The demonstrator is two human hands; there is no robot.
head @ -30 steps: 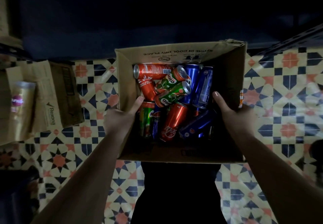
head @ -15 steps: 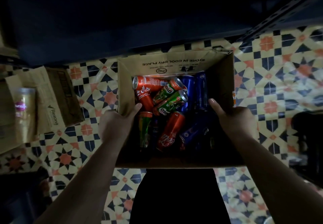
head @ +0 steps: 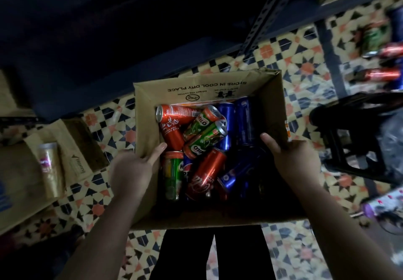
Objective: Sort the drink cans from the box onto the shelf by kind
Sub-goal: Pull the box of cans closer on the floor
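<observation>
Looking down from the head view, an open cardboard box is seen held above a patterned tiled floor. The left wall of the box is gripped by the left hand, thumb laid inside against the wall; the right wall is gripped by the right hand, thumb likewise inside. Loose in the box, lying at mixed angles, three red cans, three green Milo cans and at least four blue cans can be counted; the shadowed right corner hides any others. A dark shelf stands just beyond the box. At left, flattened cardboard bears a gold tube. At right a black stool stands near the box, and blurred cans lie behind a shelf post.
</observation>
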